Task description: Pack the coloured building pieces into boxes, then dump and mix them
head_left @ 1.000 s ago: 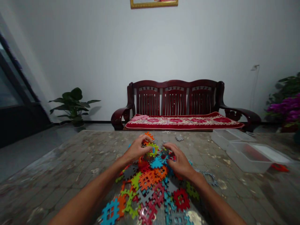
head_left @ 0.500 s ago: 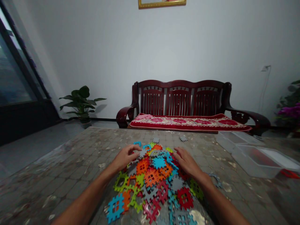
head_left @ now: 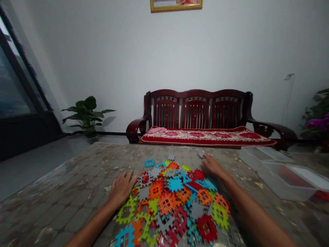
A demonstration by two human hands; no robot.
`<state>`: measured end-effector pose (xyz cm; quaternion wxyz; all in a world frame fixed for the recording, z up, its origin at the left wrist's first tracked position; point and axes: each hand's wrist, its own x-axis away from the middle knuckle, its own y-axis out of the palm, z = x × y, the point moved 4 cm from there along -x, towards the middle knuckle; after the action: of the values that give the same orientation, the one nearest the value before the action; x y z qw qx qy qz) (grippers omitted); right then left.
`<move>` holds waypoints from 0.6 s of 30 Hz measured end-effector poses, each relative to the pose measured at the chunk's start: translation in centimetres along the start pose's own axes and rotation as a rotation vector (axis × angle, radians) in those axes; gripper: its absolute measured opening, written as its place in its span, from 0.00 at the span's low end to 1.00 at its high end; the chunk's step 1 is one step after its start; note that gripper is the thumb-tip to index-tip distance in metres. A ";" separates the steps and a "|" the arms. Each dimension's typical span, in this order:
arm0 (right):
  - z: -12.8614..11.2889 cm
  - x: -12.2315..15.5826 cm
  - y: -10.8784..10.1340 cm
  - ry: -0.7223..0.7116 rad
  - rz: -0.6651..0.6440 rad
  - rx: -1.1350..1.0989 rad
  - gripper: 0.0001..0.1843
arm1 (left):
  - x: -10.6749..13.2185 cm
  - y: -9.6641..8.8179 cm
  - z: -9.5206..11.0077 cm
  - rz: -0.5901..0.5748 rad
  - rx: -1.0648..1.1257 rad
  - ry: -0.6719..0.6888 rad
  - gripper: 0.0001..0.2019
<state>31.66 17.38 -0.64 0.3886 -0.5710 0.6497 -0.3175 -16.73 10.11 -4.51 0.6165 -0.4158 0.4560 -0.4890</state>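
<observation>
A loose heap of notched plastic building tiles, among them an orange window tile (head_left: 166, 203), a blue solid tile (head_left: 175, 184) and a dark red window tile (head_left: 207, 228), lies in front of me. My left hand (head_left: 122, 186) rests palm down at the heap's left edge, fingers extended, holding nothing I can see. Beyond the heap on the right, my right hand (head_left: 214, 165) reaches out with its fingertips at a small grey tile (head_left: 200, 155); whether they touch it I cannot tell. Another grey tile (head_left: 171, 157) and a blue frame tile (head_left: 149, 163) lie at the far side.
The table (head_left: 84, 192) has a brown tile-patterned cover. Clear plastic boxes (head_left: 285, 181) stand at its right, something red beside them. Behind the table is a dark wooden bench (head_left: 195, 113) with a red floral cover. A potted plant (head_left: 88, 115) stands back left.
My left hand has drawn back and left to the heap's side. My right hand has moved outward and away to the far grey tile. More tiles show, spread wider on the right.
</observation>
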 end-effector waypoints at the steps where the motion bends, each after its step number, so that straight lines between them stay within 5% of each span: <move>1: 0.3 -0.6 0.2 0.012 -0.002 0.024 0.28 | 0.0 0.2 0.6 -0.022 0.013 0.000 0.29; 10: 1.3 -2.7 2.1 0.021 -0.068 0.049 0.30 | -3.7 -0.3 5.3 -0.142 0.426 0.097 0.34; 18: 1.2 3.2 0.2 -0.145 -0.108 -0.338 0.39 | -6.7 0.1 9.2 -0.201 0.713 0.201 0.35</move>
<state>32.46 14.27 -1.88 0.3152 -0.6836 0.6325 -0.1825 -8.51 17.31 -1.42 0.6235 -0.1679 0.2727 -0.7132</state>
